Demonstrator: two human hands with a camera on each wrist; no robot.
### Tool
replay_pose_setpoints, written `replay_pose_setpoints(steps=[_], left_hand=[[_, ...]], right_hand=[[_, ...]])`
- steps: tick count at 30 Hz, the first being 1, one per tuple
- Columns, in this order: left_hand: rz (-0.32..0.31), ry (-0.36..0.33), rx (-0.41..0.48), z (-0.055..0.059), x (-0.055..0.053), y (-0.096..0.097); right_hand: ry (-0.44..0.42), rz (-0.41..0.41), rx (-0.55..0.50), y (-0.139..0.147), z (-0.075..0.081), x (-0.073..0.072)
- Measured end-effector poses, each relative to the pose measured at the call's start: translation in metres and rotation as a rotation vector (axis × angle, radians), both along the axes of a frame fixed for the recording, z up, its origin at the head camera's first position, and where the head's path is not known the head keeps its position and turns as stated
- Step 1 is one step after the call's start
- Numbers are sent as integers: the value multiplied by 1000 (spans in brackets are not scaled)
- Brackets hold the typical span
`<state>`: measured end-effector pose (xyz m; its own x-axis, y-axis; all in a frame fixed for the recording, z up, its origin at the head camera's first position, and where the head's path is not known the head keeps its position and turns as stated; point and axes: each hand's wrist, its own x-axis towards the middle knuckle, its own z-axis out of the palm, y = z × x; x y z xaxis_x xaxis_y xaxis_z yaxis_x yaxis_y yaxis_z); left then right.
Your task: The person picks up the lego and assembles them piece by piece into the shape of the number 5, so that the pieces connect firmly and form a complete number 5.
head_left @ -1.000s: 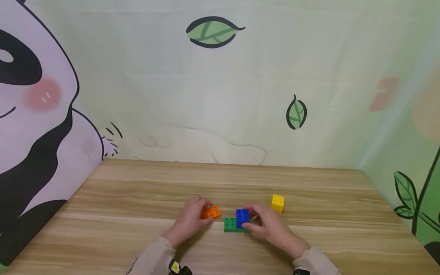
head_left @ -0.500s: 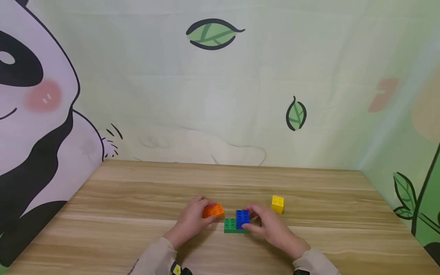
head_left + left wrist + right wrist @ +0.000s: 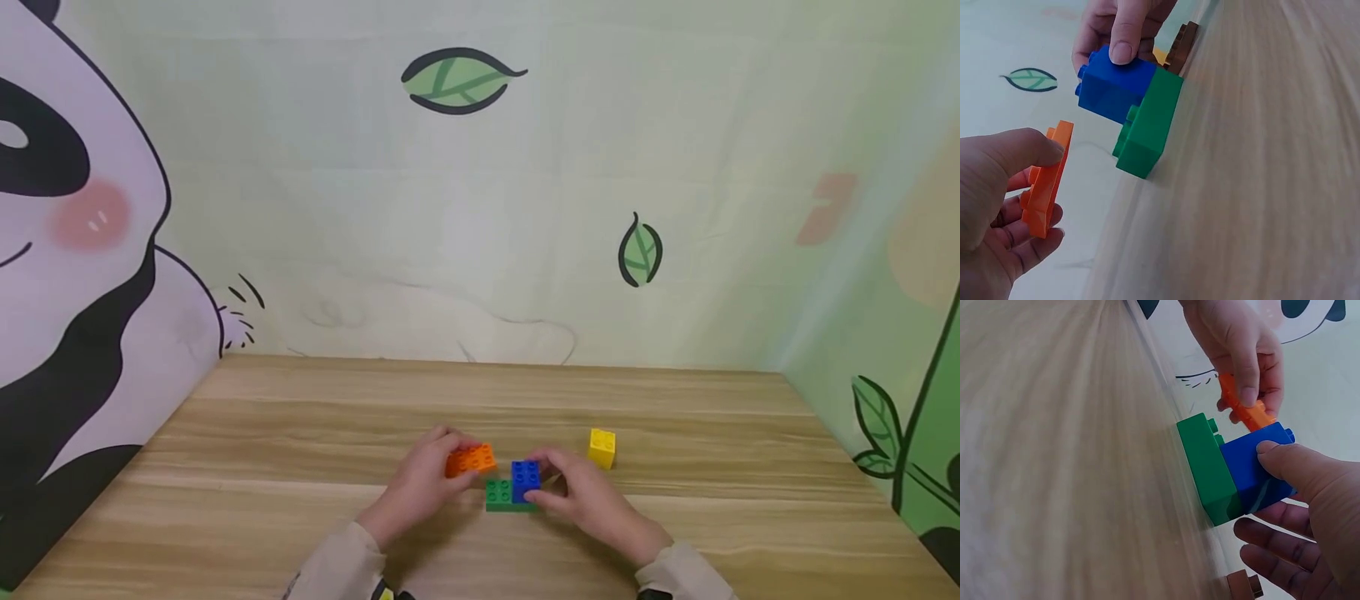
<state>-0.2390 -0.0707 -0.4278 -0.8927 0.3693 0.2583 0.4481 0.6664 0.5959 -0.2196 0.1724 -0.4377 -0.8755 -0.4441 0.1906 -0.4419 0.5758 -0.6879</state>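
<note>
Taking the green brick [image 3: 498, 492] as our landmark, we see in the head view a printed backdrop [image 3: 450, 208] rising well beyond it, with a panda at the left, which only edges into the right wrist view. The wooden table [image 3: 300, 433] lies beneath the brick. To the left of the green brick, the person's left hand [image 3: 415, 479] pinches an orange brick [image 3: 1047, 187] between thumb and fingers; to its right, the right hand [image 3: 588, 500] grips a blue brick [image 3: 526, 481] that sits on the green brick's right end. The wrist views show us what the head view leaves unclear: the orange brick is lifted off the table, beside the green brick and apart from it. A yellow brick [image 3: 602, 447] stands beyond and to the right of the green brick, plain in the head view. Both wrist views show a brown brick [image 3: 1182, 49], also to the right of the green brick, that we cannot make out in the head view. Compared with a second ago, we find the left hand and the orange brick nearer the green brick, while the right hand and the blue brick keep their places on it.
</note>
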Motion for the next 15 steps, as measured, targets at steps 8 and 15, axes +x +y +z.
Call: replay_pose_setpoints(steps=[8, 15], left_hand=[[-39, -51, 57, 10, 4, 4], [-64, -46, 65, 17, 5, 8]], right_hand=[[-2, -13, -8, 0, -1, 0], [19, -8, -11, 0, -2, 0]])
